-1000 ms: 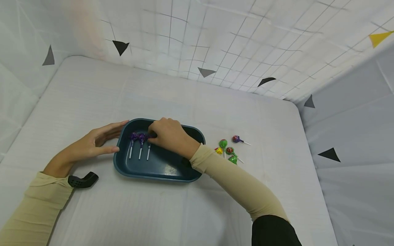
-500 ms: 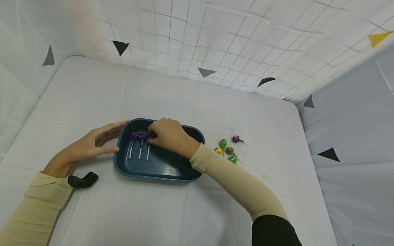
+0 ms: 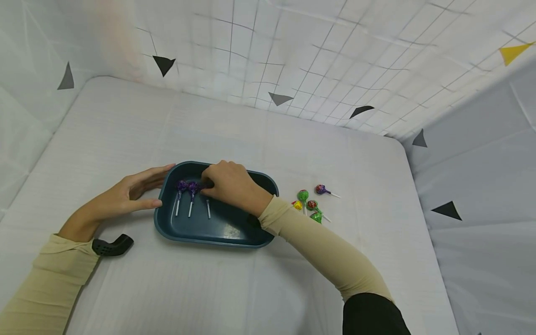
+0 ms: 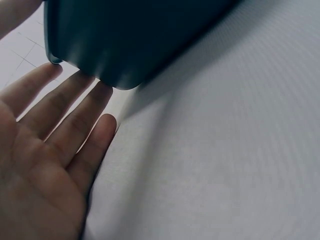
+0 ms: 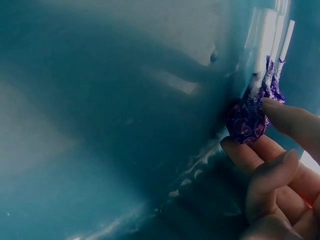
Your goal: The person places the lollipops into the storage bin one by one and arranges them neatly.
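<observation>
A dark teal tray (image 3: 217, 230) lies on the white table. Inside its left part, two purple lollipops (image 3: 182, 186) (image 3: 193, 187) rest side by side, sticks toward the person. The right hand (image 3: 234, 184) reaches in beside them; in the right wrist view its thumb and fingers (image 5: 290, 117) pinch a third purple lollipop (image 5: 246, 122) by the head. In the head view only that one's white stick (image 3: 209, 209) shows below the hand. The left hand (image 3: 125, 193) rests against the tray's left end, fingers extended, fingertips (image 4: 102, 90) touching the outer wall in the left wrist view.
Right of the tray lie several loose lollipops: a purple one (image 3: 320, 189), green ones (image 3: 303, 195) (image 3: 317, 217), a red and green one (image 3: 312, 204) and a yellow one (image 3: 297, 204). A black band piece (image 3: 113, 245) sits at the left wrist. White sheeting surrounds the table.
The stick of the lollipop under the right hand has shifted to the right, farther from the other two. Both hands and the tray have stayed nearly in place.
</observation>
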### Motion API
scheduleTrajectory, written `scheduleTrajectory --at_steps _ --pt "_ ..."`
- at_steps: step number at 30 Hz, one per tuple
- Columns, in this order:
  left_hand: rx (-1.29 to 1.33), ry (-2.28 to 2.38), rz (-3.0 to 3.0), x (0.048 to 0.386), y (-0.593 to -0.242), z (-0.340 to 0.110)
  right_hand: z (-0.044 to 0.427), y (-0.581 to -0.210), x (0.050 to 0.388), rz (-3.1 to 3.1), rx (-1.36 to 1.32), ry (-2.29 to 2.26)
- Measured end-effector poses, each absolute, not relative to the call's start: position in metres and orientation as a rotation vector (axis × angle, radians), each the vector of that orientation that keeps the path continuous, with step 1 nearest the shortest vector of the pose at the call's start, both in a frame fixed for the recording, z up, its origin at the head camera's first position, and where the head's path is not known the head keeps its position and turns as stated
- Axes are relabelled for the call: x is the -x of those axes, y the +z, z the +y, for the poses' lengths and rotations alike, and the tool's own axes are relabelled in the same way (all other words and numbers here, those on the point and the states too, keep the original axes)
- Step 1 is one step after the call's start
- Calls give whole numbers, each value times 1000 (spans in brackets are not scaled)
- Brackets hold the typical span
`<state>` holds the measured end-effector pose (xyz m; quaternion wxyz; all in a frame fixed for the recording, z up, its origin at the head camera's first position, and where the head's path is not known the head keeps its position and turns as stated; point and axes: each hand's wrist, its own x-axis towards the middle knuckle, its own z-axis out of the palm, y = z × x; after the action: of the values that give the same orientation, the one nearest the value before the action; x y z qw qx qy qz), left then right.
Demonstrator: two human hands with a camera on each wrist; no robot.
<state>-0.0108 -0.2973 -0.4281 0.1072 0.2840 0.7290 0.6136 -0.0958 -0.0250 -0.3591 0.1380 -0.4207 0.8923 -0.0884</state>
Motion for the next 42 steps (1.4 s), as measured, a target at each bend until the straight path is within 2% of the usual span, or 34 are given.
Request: scheduleTrajectory --at_steps 42 --pt "-832 1805 2145 10 -427 -297 -23 -361 95 2596 1213 -263"
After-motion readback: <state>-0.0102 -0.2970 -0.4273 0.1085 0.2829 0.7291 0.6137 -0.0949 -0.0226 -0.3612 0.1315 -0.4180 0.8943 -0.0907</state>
